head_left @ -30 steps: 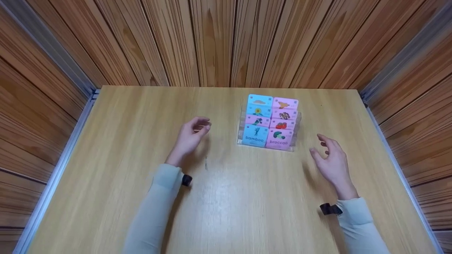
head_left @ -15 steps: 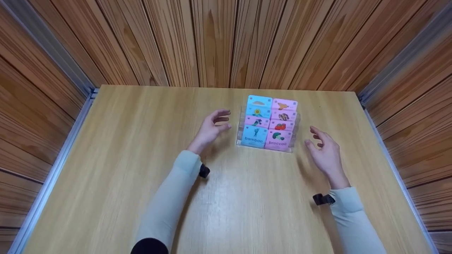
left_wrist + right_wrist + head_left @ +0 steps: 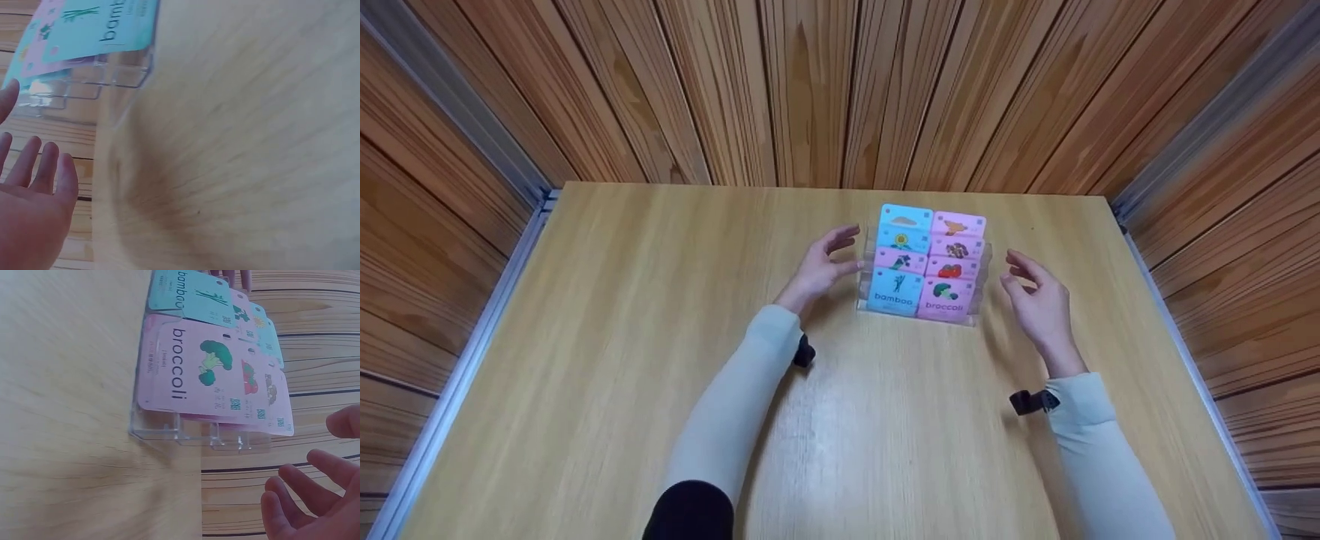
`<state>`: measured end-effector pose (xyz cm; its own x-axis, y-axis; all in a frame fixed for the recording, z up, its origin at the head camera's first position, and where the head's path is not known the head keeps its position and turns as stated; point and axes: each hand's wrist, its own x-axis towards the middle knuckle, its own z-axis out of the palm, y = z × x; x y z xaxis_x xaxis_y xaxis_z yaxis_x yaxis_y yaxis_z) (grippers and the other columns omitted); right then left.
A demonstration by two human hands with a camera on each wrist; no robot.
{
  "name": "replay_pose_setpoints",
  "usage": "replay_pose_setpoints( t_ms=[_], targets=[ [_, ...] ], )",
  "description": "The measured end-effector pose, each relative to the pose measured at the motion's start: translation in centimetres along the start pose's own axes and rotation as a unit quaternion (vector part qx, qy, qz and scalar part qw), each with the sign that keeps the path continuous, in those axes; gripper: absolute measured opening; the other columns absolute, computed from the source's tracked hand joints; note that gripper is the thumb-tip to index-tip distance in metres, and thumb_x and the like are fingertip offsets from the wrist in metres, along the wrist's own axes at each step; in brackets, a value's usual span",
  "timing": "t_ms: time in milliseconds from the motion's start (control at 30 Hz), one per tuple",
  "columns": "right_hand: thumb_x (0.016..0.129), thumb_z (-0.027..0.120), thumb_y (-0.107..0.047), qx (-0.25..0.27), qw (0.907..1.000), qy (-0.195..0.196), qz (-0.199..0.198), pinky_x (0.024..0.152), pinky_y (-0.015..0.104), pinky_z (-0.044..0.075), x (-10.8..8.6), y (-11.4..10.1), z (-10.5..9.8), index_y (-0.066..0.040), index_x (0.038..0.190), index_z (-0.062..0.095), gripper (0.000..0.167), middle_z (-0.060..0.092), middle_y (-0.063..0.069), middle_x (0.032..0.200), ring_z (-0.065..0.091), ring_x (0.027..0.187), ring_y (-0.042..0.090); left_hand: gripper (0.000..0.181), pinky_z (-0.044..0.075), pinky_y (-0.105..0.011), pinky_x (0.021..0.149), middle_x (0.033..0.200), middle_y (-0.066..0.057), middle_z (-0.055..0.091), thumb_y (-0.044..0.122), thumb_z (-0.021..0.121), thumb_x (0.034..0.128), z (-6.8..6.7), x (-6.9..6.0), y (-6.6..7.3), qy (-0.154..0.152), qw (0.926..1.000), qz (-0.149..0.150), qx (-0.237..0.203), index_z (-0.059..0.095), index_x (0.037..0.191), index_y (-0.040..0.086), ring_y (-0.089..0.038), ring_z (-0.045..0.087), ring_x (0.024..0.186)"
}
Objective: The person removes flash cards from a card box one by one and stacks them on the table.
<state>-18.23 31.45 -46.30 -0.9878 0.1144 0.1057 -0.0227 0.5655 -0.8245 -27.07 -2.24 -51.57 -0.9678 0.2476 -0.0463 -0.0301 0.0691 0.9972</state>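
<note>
My left hand (image 3: pixel 821 264) and right hand (image 3: pixel 1041 306) are apart, fingers loosely spread and gripping nothing, on either side of the clear rack (image 3: pixel 915 318) standing right of centre on the far part of the desk (image 3: pixel 660 300); whether the left one touches it, I cannot tell. Two columns of cards already stand in it, bamboo card (image 3: pixel 895 291) and broccoli card (image 3: pixel 945 300) nearest, so I'd judge the loading done, but no hold on the rack taken yet.
</note>
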Motion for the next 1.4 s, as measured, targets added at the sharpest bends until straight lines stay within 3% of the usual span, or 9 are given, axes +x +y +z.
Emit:
replay_pose_setpoints(
  t_ms=[333, 567, 867, 1200, 1400],
  targets=[
    [0.104, 0.053, -0.026, 0.001, 1.0, -0.009, 0.001, 0.106, 0.048, 0.042, 1.1, -1.2, -0.1, -0.012, 0.148, 0.048, 0.047, 0.051, 0.01, 0.145, 0.047, 0.13, 0.027, 0.068, 0.027, -0.053, 0.116, 0.143, 0.015, 0.049, 0.019, 0.077, 0.0886, 0.8, 0.5, 0.3, -0.014, 0.9991, -0.034, 0.022, 0.046, 0.148, 0.032, -0.014, 0.039, 0.137],
    [0.104, 0.053, -0.029, -0.003, 0.9999, -0.011, 0.003, 0.107, 0.047, 0.042, 2.0, -1.8, -0.3, -0.013, 0.148, 0.048, 0.047, 0.051, 0.009, 0.145, 0.047, 0.13, 0.026, 0.058, 0.031, -0.054, 0.113, 0.137, 0.016, 0.053, 0.024, 0.077, 0.0885, 1.1, 0.7, 0.5, -0.007, 0.998, -0.06, 0.017, 0.053, 0.139, 0.037, -0.015, 0.043, 0.134],
    [0.104, 0.053, -0.029, -0.005, 0.9998, -0.017, -0.005, 0.108, 0.047, 0.041, 3.3, -2.7, -0.9, -0.012, 0.147, 0.049, 0.047, 0.051, 0.011, 0.143, 0.047, 0.13, 0.028, 0.056, 0.033, -0.051, 0.113, 0.138, 0.011, 0.053, 0.02, 0.074, 0.0913, 1.3, 0.8, 1.2, -0.006, 0.9957, -0.063, 0.068, 0.052, 0.141, 0.033, -0.017, 0.043, 0.135],
    [0.105, 0.051, -0.026, 0.014, 0.9989, -0.037, 0.024, 0.11, 0.044, 0.039, 5.0, -3.7, -0.5, -0.014, 0.149, 0.047, 0.046, 0.05, 0.008, 0.146, 0.043, 0.133, 0.025, 0.059, 0.036, -0.049, 0.112, 0.138, 0.011, 0.054, 0.021, 0.074, 0.0909, 1.3, 0.9, 1.2, -0.013, 0.9957, -0.063, 0.067, 0.05, 0.144, 0.029, -0.016, 0.045, 0.134],
    [0.105, 0.049, -0.037, 0.015, 0.9976, -0.052, 0.045, 0.111, 0.045, 0.038, 6.0, -3.9, -0.4, -0.015, 0.15, 0.045, 0.05, 0.047, 0.008, 0.148, 0.041, 0.136, 0.026, 0.055, 0.035, -0.05, 0.113, 0.138, 0.013, 0.054, 0.023, 0.074, 0.0912, 1.5, 0.9, 1.4, -0.013, 0.9958, -0.066, 0.062, 0.052, 0.141, 0.034, -0.015, 0.044, 0.134]
  ],
)
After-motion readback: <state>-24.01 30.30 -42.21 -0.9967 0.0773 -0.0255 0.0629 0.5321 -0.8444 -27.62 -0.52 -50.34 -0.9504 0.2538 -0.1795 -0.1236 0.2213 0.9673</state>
